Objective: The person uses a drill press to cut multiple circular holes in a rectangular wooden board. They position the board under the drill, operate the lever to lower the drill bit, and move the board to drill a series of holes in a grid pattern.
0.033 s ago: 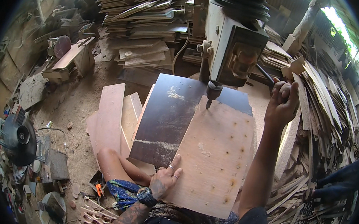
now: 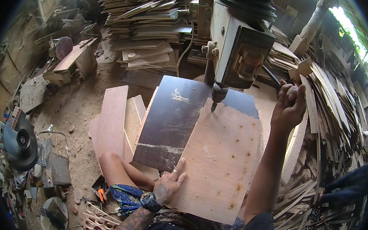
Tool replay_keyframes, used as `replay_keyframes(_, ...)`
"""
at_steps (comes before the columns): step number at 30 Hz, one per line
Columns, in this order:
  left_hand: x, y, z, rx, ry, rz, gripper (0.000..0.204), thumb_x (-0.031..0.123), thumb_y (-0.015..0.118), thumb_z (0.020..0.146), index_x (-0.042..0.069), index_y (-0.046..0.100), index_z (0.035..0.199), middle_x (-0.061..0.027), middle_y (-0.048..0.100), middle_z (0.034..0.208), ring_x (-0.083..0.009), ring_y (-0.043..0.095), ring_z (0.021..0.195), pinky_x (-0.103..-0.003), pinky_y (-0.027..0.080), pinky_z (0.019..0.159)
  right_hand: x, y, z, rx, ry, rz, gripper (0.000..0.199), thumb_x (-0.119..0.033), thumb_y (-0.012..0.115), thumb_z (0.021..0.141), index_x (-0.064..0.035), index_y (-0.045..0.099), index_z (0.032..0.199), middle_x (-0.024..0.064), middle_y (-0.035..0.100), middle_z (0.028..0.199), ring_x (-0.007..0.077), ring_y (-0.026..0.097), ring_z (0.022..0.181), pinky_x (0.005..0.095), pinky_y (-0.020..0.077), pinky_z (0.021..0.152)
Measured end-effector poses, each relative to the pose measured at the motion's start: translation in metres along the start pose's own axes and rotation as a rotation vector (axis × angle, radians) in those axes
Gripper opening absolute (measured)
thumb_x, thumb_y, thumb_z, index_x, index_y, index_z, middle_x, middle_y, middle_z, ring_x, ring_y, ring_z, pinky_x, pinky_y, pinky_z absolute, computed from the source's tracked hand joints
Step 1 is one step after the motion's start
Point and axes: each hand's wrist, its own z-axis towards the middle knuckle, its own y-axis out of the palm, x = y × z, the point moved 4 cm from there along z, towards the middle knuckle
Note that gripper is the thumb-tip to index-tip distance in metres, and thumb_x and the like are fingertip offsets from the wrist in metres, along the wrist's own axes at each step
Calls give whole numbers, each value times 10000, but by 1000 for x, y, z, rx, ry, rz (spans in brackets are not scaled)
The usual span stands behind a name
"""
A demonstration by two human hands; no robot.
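A pale plywood board point(image 2: 219, 161) lies over a dark-faced panel point(image 2: 166, 122) beneath a drill press point(image 2: 237, 45). My left hand point(image 2: 169, 185) rests on the board's near left edge, ringed fingers stretched out on its surface. My right hand point(image 2: 291, 102), raised at the right, is closed around the press's dark feed lever point(image 2: 272, 75). The chuck point(image 2: 219, 93) carries a bit point(image 2: 213, 108) over the board's far left corner, where a faint round outline shows; whether the tip touches the wood I cannot tell. Sawdust and small dark spots mark the board.
Stacked thin boards point(image 2: 144, 21) stand behind the press, and more wood strips point(image 2: 336, 105) lean at the right. Loose plywood pieces point(image 2: 114, 116) lie by my bent leg. A fan point(image 2: 23, 139) stands at the left. At the right edge, a person's legs point(image 2: 351, 184) show.
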Motion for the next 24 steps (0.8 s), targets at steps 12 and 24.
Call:
replay_keyframes(12, -1, 2, 1, 21, 55, -9, 630, 421, 500, 1060, 192, 308, 1616, -359, 670, 909, -536, 671, 926, -564, 529, 813, 9, -13, -19, -13, -8, 15, 429, -237, 448, 1111, -85, 436, 710, 38, 386, 672, 219, 540, 740, 533, 430, 1106)
replay_keyframes(24, 1, 1, -1, 10, 57, -24, 621, 396, 502, 1063, 173, 312, 1611, -358, 668, 908, -530, 675, 908, -562, 528, 803, 18, -25, -29, -65, -28, 45, 416, -201, 416, 1116, -64, 441, 724, 63, 415, 693, 246, 571, 814, 550, 381, 1163)
